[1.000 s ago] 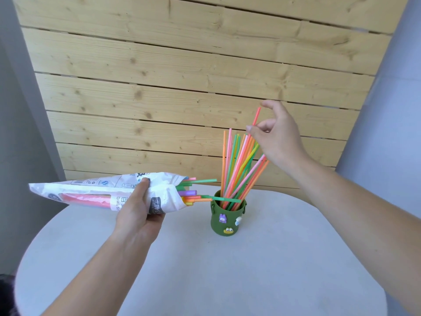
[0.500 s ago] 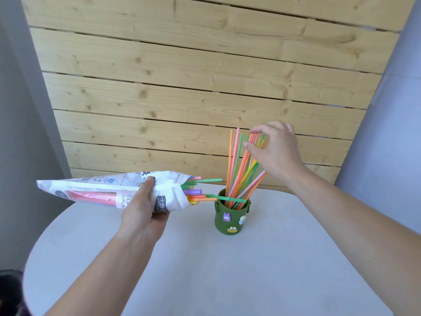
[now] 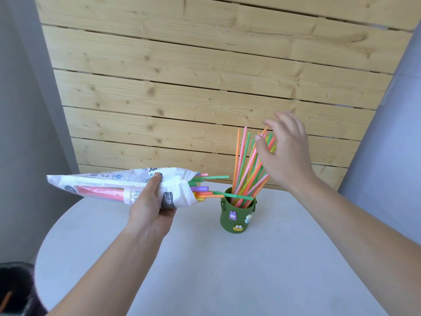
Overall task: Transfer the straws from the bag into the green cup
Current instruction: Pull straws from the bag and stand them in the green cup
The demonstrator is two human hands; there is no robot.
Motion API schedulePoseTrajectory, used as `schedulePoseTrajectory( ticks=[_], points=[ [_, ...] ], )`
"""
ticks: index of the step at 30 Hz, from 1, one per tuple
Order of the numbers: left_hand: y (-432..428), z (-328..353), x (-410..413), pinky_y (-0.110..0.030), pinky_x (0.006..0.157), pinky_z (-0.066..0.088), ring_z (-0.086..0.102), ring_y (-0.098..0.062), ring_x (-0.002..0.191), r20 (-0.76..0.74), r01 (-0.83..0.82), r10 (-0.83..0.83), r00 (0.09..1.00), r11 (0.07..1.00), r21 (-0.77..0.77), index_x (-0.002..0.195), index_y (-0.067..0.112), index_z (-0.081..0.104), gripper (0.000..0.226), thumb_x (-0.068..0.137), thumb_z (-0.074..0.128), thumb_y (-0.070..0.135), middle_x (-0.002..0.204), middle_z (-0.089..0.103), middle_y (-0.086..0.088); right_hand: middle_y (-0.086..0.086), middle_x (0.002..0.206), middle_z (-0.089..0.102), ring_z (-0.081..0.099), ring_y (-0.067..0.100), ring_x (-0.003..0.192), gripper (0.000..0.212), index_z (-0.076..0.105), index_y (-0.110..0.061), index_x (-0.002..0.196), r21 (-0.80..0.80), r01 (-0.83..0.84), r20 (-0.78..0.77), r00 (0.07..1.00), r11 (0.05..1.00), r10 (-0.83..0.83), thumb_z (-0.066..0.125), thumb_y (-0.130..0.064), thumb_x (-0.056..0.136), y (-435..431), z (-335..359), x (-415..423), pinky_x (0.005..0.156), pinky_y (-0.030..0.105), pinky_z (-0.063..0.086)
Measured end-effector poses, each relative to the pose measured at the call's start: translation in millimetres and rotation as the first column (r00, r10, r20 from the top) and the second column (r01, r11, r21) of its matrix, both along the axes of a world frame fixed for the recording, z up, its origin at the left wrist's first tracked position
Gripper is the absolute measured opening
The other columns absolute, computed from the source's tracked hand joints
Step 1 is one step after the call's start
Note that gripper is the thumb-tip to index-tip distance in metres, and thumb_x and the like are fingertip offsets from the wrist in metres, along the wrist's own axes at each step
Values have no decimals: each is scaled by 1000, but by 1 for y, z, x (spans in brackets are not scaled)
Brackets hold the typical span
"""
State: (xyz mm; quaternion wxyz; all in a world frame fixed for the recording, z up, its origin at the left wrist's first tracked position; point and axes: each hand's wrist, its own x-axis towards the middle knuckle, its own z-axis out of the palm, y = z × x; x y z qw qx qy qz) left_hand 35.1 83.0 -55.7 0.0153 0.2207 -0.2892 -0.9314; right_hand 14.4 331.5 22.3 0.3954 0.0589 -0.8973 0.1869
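A small green cup (image 3: 237, 218) with sticker figures stands on the round grey table (image 3: 227, 270). Several coloured straws (image 3: 245, 165) lean upright in it. My left hand (image 3: 149, 207) grips a white printed straw bag (image 3: 107, 185) held level, its mouth toward the cup. Straw ends (image 3: 202, 190) poke out of the bag; one green straw reaches across the cup's rim. My right hand (image 3: 284, 153) hovers by the tops of the upright straws, fingers spread, holding nothing.
A wall of pale wooden planks (image 3: 205, 76) rises right behind the table. Grey walls flank it on both sides. A dark bin (image 3: 16, 290) sits on the floor at the lower left, beside the table edge.
My right hand lowered a pink straw into the cup, then let go and spread its fingers. The bag and my left hand stayed put.
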Motion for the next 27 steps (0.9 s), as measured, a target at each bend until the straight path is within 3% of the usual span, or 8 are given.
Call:
schedulePoseTrajectory(
  ticks=[3, 5, 6, 9, 13, 17, 23, 27],
  points=[
    [-4, 5, 1, -28, 67, 63, 77, -11, 91, -17, -2, 3, 1000, 1000, 21, 132, 14, 63, 38, 96, 74, 18, 119, 78, 0, 8, 122, 62, 52, 30, 118, 34, 67, -11, 116, -102, -50, -130, 991, 994, 36, 51, -33, 94, -24, -12, 34, 103, 31, 32],
    [-8, 10, 3, -27, 67, 63, 77, -12, 93, -45, -3, 5, 999, 1000, 28, 134, 13, 62, 40, 96, 73, 19, 120, 78, 0, -2, 104, 60, 59, 19, 93, 33, 64, -28, 107, -367, -109, 31, 991, 924, 130, 43, -49, 92, -40, -27, 59, 93, 21, 37],
    [-9, 13, 3, -27, 67, 64, 77, -12, 97, -63, -6, 8, 998, 1000, 26, 135, 13, 62, 41, 96, 73, 19, 121, 78, -1, -5, 98, 60, 61, 15, 84, 33, 59, -37, 101, -521, -93, 169, 963, 848, 209, 39, -61, 88, -47, -34, 68, 84, 25, 43],
    [-12, 19, 8, -30, 72, 65, 77, -15, 103, -111, -25, 25, 994, 1000, -3, 132, 13, 63, 38, 95, 74, 19, 121, 78, -2, 3, 94, 65, 63, 14, 58, 47, 55, -43, 99, -740, 96, 461, 793, 665, 399, 32, -79, 79, -65, -46, 78, 55, 30, 50],
    [-6, 25, 18, -30, 75, 64, 77, -15, 87, -119, -68, 56, 991, 992, -103, 115, 13, 69, 29, 89, 81, 19, 114, 79, -1, 9, 72, 62, 45, 18, 38, 41, 62, -33, 94, -916, 53, 256, 841, 399, 476, 46, -70, 85, -89, -53, 72, 41, 23, 34],
    [5, 26, 28, -24, 59, 59, 77, -11, 76, -147, -129, 103, 984, 975, -182, 115, 13, 73, 30, 86, 83, 17, 106, 82, 1, -1, 52, 51, 45, 18, 37, 52, 64, -25, 85, -897, 34, 226, 893, 442, 390, 51, -74, 75, -109, -57, 67, 40, 22, 33],
    [15, 27, 33, -20, 54, 56, 74, -5, 65, -167, -150, 116, 979, 967, -206, 119, 16, 73, 35, 86, 83, 18, 80, 78, 12, -8, 45, 52, 48, 18, 36, 37, 58, -25, 67, -912, 20, 172, 926, 410, 337, 57, -53, 91, -112, -70, 61, 38, 23, 37],
    [20, 23, 34, -20, 54, 57, 75, -6, 65, -114, -116, 93, 989, 970, -215, 115, 15, 73, 32, 85, 84, 19, 92, 80, 5, -3, 48, 38, 36, 22, 48, 45, 51, -19, 62, -866, -26, 132, 952, 499, 277, 56, -54, 89, -105, -78, 55, 52, 35, 34]
  ],
)
